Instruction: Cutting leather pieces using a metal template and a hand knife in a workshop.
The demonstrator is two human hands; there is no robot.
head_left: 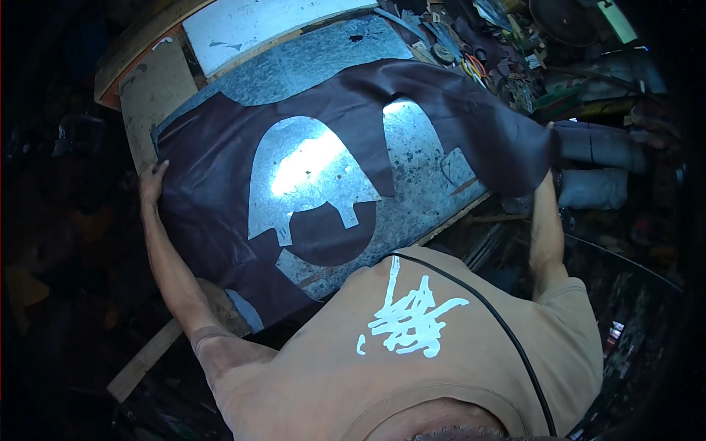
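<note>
A large dark brown leather sheet point(206, 154) is spread over the metal-topped worktable, with cut-out gaps where the mottled metal shows. My left hand point(153, 181) is closed on its left edge. At the far right, my right hand point(546, 180) grips the other end, which is raised and bulges; most of those fingers are hidden behind the leather. On the middle of the sheet lies a shiny metal template point(305, 173), arched at the top with two tabs at the bottom. Neither hand touches the template.
The metal worktop point(401, 220) has a wooden front edge close to my body. A white board point(265, 29) lies at the back. Scraps and tools, including orange-handled scissors point(474, 67), crowd the back right. Grey rolls point(596, 187) lie beyond my right hand. A black cable point(485, 294) crosses my shirt.
</note>
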